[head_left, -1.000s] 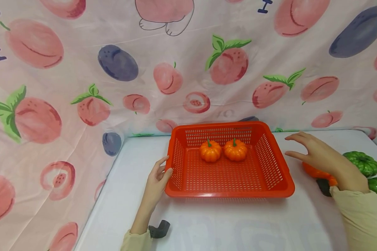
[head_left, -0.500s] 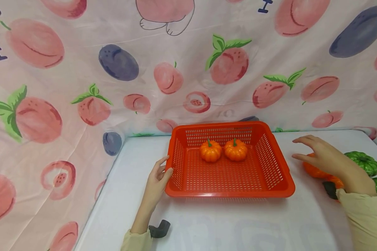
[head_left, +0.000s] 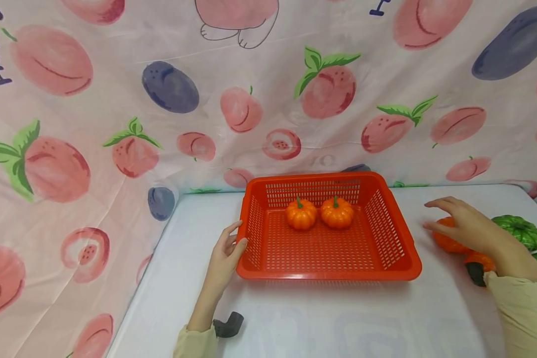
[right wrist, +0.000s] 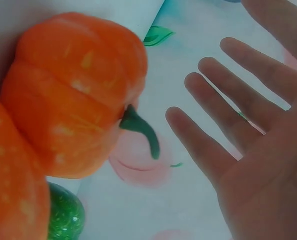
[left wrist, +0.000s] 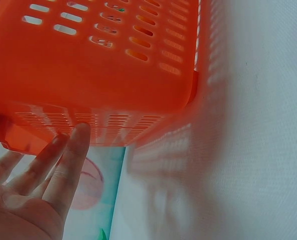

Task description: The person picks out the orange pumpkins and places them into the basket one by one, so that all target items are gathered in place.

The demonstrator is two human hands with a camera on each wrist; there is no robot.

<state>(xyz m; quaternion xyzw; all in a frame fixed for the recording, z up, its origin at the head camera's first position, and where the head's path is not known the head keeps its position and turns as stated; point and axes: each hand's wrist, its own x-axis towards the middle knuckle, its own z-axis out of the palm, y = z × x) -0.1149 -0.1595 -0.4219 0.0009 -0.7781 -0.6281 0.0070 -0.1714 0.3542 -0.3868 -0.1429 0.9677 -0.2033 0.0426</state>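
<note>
A red perforated plastic basket [head_left: 326,275] stands on the white table, with two small orange pumpkins [head_left: 301,215] inside toward its back. My left hand [head_left: 223,256] touches the basket's left side, thumb at the rim and fairly straight fingers against the outer wall, as the left wrist view shows. To the right of the basket, my right hand [head_left: 467,226] hovers over more orange pumpkins [head_left: 447,238], its fingers spread and holding nothing. In the right wrist view, an orange pumpkin [right wrist: 78,95] with a green stem lies apart from the fingertips.
Green pumpkins [head_left: 519,232] lie at the table's right side, partly behind the right forearm. A fruit-print cloth [head_left: 268,99] hangs behind the table and along its left. White table surface [head_left: 322,323] shows in front of the basket.
My right hand has moved right, away from the basket and over the orange pumpkins. My left hand, the basket and the two pumpkins in it have stayed in place.
</note>
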